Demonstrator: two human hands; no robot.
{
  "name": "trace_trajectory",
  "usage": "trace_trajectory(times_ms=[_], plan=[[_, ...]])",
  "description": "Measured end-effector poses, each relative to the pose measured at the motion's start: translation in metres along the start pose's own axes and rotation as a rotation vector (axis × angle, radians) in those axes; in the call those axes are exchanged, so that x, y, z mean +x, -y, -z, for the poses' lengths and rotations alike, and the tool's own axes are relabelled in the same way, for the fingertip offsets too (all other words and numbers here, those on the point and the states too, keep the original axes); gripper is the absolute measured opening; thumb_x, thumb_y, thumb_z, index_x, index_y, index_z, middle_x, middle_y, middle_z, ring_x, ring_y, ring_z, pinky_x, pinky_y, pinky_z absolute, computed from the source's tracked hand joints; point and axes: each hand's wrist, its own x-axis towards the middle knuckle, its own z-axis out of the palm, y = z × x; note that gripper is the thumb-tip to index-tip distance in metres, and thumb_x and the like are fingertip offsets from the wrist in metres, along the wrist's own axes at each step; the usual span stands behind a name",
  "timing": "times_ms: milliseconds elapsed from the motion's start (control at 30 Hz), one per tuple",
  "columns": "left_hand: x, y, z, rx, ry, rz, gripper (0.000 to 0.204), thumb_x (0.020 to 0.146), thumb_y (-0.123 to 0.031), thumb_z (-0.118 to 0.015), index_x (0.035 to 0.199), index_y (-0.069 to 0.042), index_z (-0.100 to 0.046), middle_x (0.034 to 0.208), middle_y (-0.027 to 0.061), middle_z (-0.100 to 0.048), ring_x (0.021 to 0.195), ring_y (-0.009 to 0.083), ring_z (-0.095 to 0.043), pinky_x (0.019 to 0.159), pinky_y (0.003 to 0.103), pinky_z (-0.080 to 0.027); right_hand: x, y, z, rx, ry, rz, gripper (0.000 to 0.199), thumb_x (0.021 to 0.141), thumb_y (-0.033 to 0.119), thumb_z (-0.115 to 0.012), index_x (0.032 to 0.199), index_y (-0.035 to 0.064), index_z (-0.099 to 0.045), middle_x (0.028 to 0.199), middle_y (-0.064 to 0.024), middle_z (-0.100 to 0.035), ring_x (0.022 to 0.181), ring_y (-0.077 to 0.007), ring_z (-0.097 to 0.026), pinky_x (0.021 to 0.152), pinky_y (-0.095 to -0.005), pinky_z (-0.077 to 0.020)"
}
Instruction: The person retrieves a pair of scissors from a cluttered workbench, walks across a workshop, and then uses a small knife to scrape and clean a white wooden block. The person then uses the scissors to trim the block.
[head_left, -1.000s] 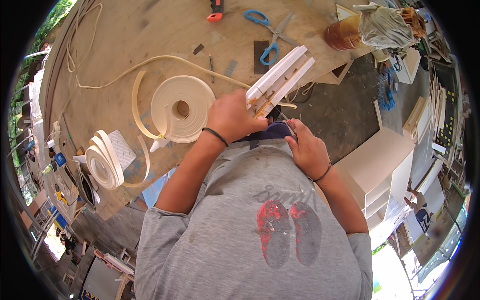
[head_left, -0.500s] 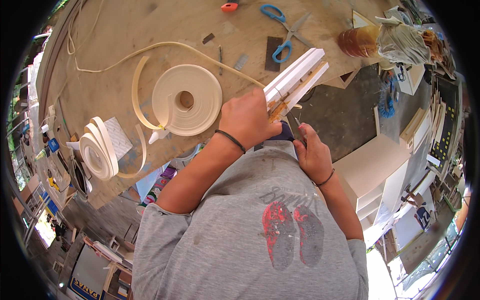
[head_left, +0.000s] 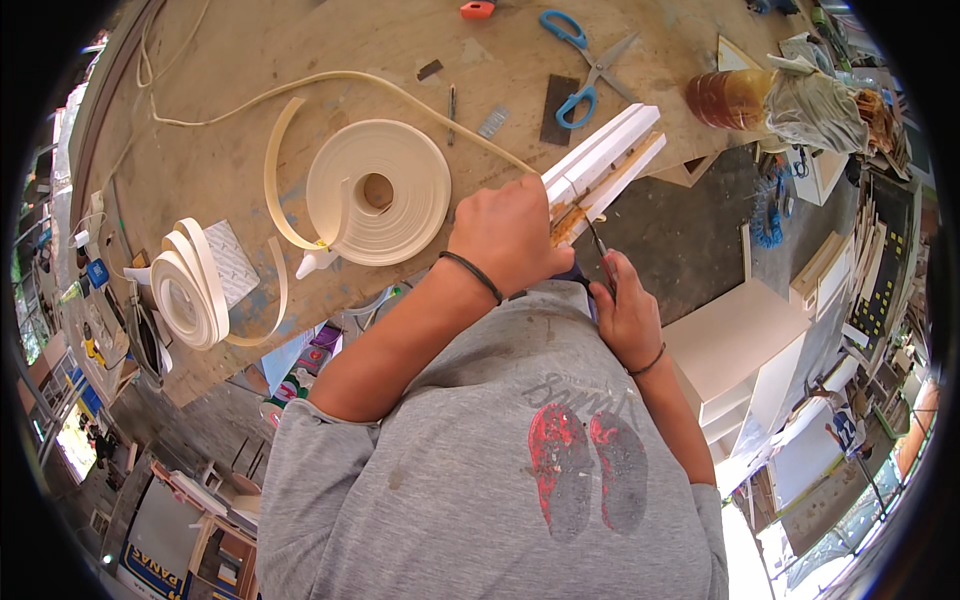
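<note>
My left hand (head_left: 510, 235) is closed around the near end of some narrow white board pieces (head_left: 603, 150), pressed together at a slant over the table's edge. Between them runs a brown, rough edge with orange-brown smears (head_left: 568, 225). In my right hand (head_left: 630, 312) is a slim dark tool with a thin tip (head_left: 597, 240), perhaps a knife; its tip reaches the smeared edge of the boards. Beyond my left hand lies a large cream roll of edge banding (head_left: 410, 190) on the table. Blue-handled scissors (head_left: 595, 72) rest open just past the boards' far end.
The wooden table (head_left: 300, 40) also bears a smaller loose coil of banding (head_left: 185, 300), a pen (head_left: 452, 113), a dark rectangular piece (head_left: 559, 110) and a red-orange tool (head_left: 478, 10). A jar of amber liquid (head_left: 725, 98) stands at right, with a white cabinet (head_left: 740, 330) below.
The tool's tip has shifted slightly up along the smeared board edge. My left hand keeps its hold, and the whole view has moved a little.
</note>
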Motion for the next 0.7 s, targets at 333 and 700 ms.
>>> trace_trajectory(times_ms=[333, 700], plan=[[0.001, -0.001, 0.001, -0.043, 0.054, -0.008, 0.062, 0.063, -0.045, -0.078, 0.092, 0.004, -0.055, 0.082, 0.0235, -0.066, 0.079, 0.0401, -0.066, 0.071, 0.045, -0.052, 0.015, -0.014, -0.023, -0.064, -0.011, -0.019, 0.037, 0.091, 0.016, -0.058, 0.121, 0.0016, -0.042, 0.104, -0.0196, -0.063, 0.091, -0.0387, -0.064, 0.070, -0.0447, -0.0531], [-0.002, -0.007, -0.017, 0.013, -0.061, -0.031, 0.060, 0.063, -0.041, -0.080, 0.093, 0.004, -0.054, 0.085, 0.0224, -0.066, 0.079, 0.0368, -0.067, 0.070, 0.043, -0.054, 0.016, -0.011, -0.020, -0.053, -0.017, -0.003, 0.037, 0.091, 0.015, -0.058, 0.119, 0.0001, -0.041, 0.104, -0.0218, -0.064, 0.090, -0.0397, -0.064, 0.069, -0.0444, -0.0543]])
